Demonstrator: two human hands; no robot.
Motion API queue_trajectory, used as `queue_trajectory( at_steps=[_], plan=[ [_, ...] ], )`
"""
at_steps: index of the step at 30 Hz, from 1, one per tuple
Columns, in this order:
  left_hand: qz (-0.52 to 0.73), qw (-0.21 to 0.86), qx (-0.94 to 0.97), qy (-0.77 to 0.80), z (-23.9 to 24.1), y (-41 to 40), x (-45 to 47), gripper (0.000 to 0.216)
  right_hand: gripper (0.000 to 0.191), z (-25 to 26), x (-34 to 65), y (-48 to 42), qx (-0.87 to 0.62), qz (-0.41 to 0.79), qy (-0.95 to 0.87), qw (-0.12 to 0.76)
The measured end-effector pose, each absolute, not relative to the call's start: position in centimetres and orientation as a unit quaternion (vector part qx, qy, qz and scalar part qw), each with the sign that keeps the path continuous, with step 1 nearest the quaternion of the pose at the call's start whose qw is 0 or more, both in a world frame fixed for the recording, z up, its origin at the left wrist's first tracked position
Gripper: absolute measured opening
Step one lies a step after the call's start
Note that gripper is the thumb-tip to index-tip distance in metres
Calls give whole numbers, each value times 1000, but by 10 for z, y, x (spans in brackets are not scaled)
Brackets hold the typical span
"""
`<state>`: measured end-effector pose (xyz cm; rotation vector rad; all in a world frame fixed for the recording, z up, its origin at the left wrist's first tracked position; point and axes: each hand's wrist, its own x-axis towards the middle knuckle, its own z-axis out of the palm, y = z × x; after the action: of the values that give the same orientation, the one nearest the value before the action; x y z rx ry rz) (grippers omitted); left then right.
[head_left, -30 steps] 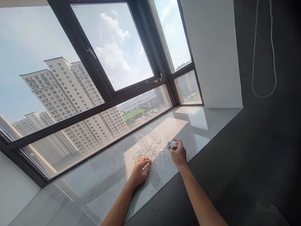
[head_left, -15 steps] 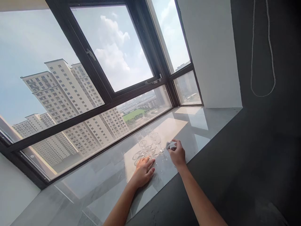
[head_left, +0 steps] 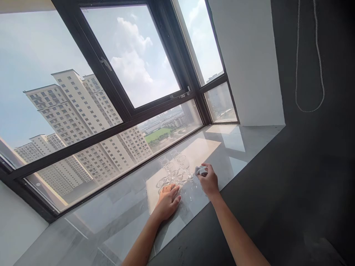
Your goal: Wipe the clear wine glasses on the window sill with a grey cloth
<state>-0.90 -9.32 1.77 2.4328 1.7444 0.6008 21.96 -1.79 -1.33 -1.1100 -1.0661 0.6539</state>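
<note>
A cluster of clear stemmed glasses stands on the pale, glossy windowsill, lit by a patch of sun. My left hand lies at the near side of the cluster, palm down, with thumb and fingers apart. Its fingertips are against or just beside the nearest glass, and whether they touch it I cannot tell. In my right hand a crumpled whitish-grey cloth is pinched between the fingers. That cloth is just right of the foot of the rightmost glass.
Behind the sill rises a dark-framed window with a handle. A white wall pillar borders it on the right. A looped cord hangs farther right. The sill's front edge runs diagonally beneath my forearms.
My left hand has shifted slightly left. My right hand with the cloth has barely moved, and the glasses look much the same.
</note>
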Motion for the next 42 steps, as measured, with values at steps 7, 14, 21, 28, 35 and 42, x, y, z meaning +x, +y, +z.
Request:
queue_trajectory(
  at_steps=[7,14,21,28,35,42],
  plan=[
    [262,-9,780,568,25,-104,-10,30,47,-15,219,-17,-484,311,-461,676],
    [178,45,808,559,20,-96,-6,62,47,-10,221,-22,-487,301,-471,671],
    [157,73,799,576,20,-92,-11,51,47,-8,221,-22,-489,311,-464,670],
    [164,34,805,569,23,-100,-15,57,47,-7,222,-25,-489,317,-475,660],
    [158,-8,781,605,17,-100,-22,48,46,-10,221,-21,-491,315,-478,656],
    [170,10,728,664,17,-102,-60,45,46,-10,222,-23,-495,334,-480,642]
  ],
)
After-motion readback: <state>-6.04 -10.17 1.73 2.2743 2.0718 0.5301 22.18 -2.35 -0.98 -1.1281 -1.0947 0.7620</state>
